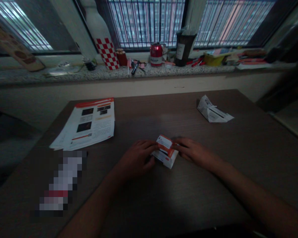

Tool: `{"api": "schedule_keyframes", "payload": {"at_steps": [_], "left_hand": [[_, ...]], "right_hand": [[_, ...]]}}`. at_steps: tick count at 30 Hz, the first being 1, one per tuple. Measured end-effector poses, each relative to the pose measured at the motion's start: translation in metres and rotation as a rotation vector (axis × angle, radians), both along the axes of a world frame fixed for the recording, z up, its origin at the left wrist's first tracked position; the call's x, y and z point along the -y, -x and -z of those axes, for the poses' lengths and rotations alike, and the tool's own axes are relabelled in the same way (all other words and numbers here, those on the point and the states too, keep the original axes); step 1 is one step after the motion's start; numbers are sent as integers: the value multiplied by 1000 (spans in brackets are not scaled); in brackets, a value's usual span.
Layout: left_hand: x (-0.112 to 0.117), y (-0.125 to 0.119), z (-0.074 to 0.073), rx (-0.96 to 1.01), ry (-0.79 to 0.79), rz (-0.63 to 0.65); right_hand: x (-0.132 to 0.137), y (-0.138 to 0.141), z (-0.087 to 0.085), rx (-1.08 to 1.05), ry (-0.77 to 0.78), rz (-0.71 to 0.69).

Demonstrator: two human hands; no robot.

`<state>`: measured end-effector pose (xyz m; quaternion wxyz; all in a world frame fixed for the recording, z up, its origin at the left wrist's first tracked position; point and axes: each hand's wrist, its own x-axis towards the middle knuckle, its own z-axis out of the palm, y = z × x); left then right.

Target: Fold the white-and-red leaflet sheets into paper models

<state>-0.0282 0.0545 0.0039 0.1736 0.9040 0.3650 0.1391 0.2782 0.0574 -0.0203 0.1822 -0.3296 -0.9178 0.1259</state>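
Note:
A small folded piece of white and orange printed paper (165, 151) sits on the dark wooden table (164, 198) near its middle. My left hand (136, 158) grips its left side with fingers curled round the edge. From the right, my right hand (192, 152) pinches the paper's right side, fingers pressed together on it. Both forearms reach in from the bottom of the view.
A stack of white and orange printed sheets (88, 124) lies at the left. Another folded paper shape (213, 110) rests at the far right of the table. A stone windowsill (139, 71) behind holds a red can (156, 54), a checkered carton (106, 53), a dark cup (183, 48) and clutter.

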Motion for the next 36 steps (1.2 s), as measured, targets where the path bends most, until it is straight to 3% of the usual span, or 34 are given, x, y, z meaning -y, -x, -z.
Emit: {"api": "schedule_keyframes", "payload": {"at_steps": [3,12,18,26,31,36], "left_hand": [[-1,-5,4,-12,-24,-47],[1,-15,17,-35,-79,-48],[-2,-18,15,52,-30,-40],[-16,-24,28,188,-32,-347],[-20,-24,29,161,-16,-384],[-18,-23,27,158,-9,-382]], "right_hand": [[1,4,-2,-50,14,1],[-4,19,10,-207,74,197],[-9,13,16,-188,31,154],[-11,13,14,-213,35,73],[-9,18,14,-248,70,79],[-7,17,17,-274,64,225]]}}
